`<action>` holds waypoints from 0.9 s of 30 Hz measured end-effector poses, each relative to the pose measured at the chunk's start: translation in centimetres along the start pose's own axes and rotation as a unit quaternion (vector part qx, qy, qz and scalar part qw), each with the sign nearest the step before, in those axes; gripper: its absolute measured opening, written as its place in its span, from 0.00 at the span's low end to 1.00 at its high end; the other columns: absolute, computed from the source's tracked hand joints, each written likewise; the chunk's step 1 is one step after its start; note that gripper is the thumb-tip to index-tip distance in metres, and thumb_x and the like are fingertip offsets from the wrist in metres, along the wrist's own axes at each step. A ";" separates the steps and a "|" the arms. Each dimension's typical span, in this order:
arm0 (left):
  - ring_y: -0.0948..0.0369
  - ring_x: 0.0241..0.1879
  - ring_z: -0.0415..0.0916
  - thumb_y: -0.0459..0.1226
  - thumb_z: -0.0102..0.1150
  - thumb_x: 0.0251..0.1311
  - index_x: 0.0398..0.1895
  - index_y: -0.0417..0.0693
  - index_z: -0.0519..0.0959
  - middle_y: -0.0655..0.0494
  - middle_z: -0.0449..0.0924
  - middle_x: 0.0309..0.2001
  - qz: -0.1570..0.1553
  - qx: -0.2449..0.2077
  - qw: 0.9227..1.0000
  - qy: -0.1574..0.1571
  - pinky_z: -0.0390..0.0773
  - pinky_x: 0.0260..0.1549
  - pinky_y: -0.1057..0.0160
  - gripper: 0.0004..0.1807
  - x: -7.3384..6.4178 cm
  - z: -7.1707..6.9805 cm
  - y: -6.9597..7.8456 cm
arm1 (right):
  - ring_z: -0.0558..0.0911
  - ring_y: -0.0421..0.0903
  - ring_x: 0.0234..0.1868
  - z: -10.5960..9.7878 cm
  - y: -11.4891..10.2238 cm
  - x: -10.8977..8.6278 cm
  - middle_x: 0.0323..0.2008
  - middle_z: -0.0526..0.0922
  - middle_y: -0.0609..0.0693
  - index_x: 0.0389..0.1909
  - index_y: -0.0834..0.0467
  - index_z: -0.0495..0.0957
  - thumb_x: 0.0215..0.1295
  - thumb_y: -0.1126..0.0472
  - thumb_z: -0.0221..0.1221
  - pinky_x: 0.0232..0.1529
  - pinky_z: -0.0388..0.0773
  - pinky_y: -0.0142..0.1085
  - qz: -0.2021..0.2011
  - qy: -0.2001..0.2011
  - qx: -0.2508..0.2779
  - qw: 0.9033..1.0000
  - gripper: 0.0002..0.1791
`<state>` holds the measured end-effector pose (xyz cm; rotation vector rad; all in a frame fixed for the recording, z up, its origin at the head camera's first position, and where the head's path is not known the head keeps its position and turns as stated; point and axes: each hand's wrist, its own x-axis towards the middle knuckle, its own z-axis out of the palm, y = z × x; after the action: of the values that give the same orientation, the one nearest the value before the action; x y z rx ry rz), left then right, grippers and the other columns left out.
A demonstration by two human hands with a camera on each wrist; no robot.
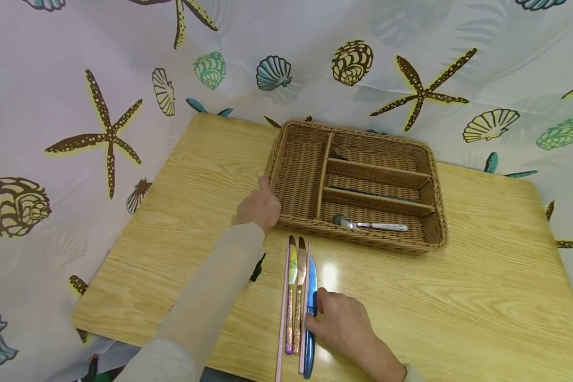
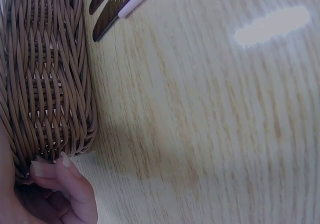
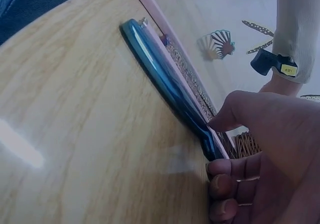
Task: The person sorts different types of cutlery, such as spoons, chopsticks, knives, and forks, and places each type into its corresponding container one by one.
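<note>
A wicker cutlery tray (image 1: 321, 183) stands toward the back of the table. My left hand (image 1: 259, 206) holds its front left corner, and the left wrist view shows curled fingertips (image 2: 67, 171) against the weave. In front of the tray lie a rainbow-coloured knife (image 1: 293, 265), a copper-coloured knife (image 1: 301, 270) and a glossy blue knife (image 1: 310, 339), side by side with two slim pink sticks (image 1: 281, 323). My right hand (image 1: 346, 321) pinches the blue knife near where blade meets handle, thumb on the left and fingers along the right side.
A spoon with a white handle (image 1: 382, 226) lies in the tray's front compartment. Dark utensils (image 1: 339, 156) show partly in the two compartments behind. The wooden table (image 1: 482, 276) meets a shell-patterned cloth (image 1: 305, 32) at the back. A dark wrist strap (image 1: 258, 269) shows beside the left sleeve.
</note>
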<state>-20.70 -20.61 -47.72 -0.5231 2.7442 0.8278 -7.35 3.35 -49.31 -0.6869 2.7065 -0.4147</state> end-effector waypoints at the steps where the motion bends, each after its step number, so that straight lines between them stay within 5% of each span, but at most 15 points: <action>1: 0.62 0.09 0.56 0.39 0.26 0.73 0.74 0.45 0.46 0.57 0.64 0.13 0.000 0.001 1.000 0.001 0.55 0.09 0.64 0.28 0.0 0.0 0.0 | 0.61 0.38 0.14 -0.1 0.0 -0.1 0.13 0.63 0.39 0.21 0.48 0.67 0.53 0.48 0.62 0.14 0.57 0.33 0.005 -0.005 0.002 1.000 0.14; 7: 0.62 0.10 0.57 0.40 0.25 0.74 0.74 0.47 0.46 0.57 0.65 0.14 -0.005 0.002 1.000 0.002 0.56 0.10 0.63 0.27 -0.2 -0.2 0.2 | 0.64 0.41 0.16 -0.4 0.0 -0.1 0.14 0.67 0.43 0.22 0.49 0.67 0.53 0.46 0.61 0.15 0.59 0.36 0.040 -0.036 0.015 0.998 0.15; 15: 0.62 0.10 0.57 0.39 0.28 0.73 0.74 0.47 0.46 0.58 0.64 0.13 -0.007 0.006 1.000 0.003 0.57 0.10 0.63 0.27 -0.1 -0.1 0.1 | 0.65 0.41 0.16 -0.2 0.0 -0.2 0.14 0.67 0.42 0.20 0.48 0.67 0.54 0.39 0.63 0.16 0.59 0.35 0.045 -0.020 0.011 0.999 0.21; 27: 0.61 0.10 0.57 0.39 0.27 0.73 0.71 0.46 0.50 0.57 0.65 0.14 -0.003 0.006 1.000 0.007 0.56 0.10 0.63 0.24 -0.2 -0.1 0.2 | 0.64 0.41 0.16 0.0 0.0 -0.2 0.14 0.66 0.42 0.19 0.50 0.67 0.52 0.48 0.61 0.15 0.57 0.35 0.054 -0.013 0.011 0.998 0.15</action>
<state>-20.58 -20.41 -47.47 -0.5361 2.7581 0.8078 -7.18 3.51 -49.24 -0.5318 2.6959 -0.4065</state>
